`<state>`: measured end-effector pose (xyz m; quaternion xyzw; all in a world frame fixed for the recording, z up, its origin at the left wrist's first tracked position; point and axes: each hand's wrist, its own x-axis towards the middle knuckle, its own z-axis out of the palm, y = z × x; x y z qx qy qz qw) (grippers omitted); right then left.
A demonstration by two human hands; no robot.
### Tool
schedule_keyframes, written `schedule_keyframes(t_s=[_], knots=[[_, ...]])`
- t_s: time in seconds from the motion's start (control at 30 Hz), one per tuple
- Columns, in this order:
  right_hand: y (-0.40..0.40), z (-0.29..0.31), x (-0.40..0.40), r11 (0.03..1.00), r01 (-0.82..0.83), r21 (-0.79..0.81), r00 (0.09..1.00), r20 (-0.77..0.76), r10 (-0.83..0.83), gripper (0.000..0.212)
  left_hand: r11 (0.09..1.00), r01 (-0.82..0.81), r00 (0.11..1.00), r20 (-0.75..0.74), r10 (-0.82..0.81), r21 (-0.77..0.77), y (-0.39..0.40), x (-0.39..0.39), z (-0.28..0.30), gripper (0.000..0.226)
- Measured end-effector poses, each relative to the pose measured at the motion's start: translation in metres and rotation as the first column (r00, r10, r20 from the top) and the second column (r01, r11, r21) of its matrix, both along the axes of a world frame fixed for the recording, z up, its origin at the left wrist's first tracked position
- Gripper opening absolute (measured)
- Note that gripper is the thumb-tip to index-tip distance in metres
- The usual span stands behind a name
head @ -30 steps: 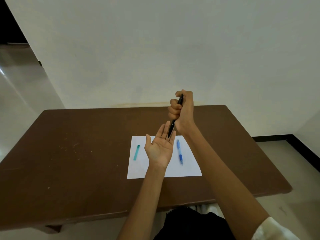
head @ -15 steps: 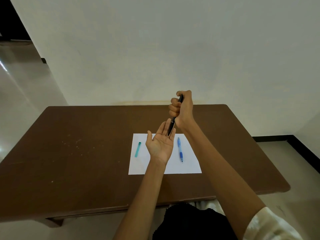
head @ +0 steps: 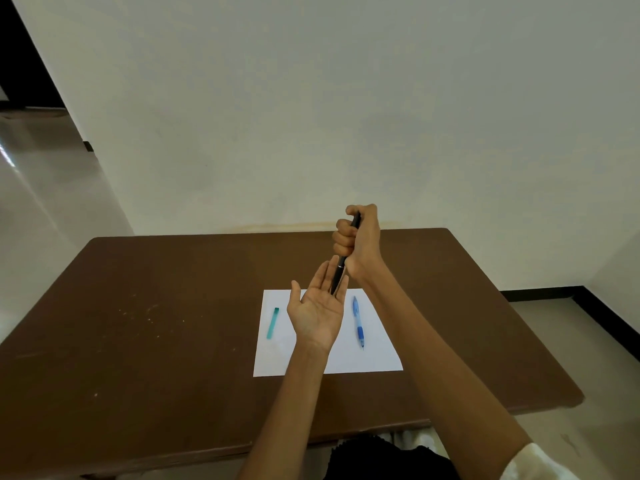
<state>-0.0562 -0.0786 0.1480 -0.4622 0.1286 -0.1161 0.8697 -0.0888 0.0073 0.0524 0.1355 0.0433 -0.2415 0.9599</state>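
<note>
Nearly upright, black pen (head: 340, 273) inside the curled right grip (head: 360, 244), tip at the wide, flat left grip (head: 318, 317).

At the desk (head: 138, 306), set against the wall (head: 311, 98), a sheet of paper (head: 377, 358) lies before you, a little right of the desk's middle. On the sheet a small cap (head: 273, 323) lies at the left and a second pen (head: 357, 322) at the right, both running lengthwise away from you and well apart. Your left hand (head: 317, 313) hovers above the sheet, between the two. Your right hand (head: 358, 242) is just behind it, over the sheet's far edge. The held pen (head: 341, 268) slants down from the right hand to the left hand's fingers (head: 325, 275).
</note>
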Motion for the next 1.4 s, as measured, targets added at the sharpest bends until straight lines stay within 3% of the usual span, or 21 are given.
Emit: schedule_keyframes(t_s=[1.13,1.4], knots=[[-0.0014,-0.0026,0.0001,0.998,0.021,0.065,1.000,0.001,-0.022,0.022,1.000,0.027,0.999,0.031,-0.027,0.005,0.0061,0.0045,-0.0013,0.068],[0.0010,-0.0014,-0.0013,1.000,0.000,0.014,1.000,0.011,0.000,0.024,1.000,0.016,0.999,0.028,-0.016,0.010,0.0060,0.0049,-0.0015,0.067]])
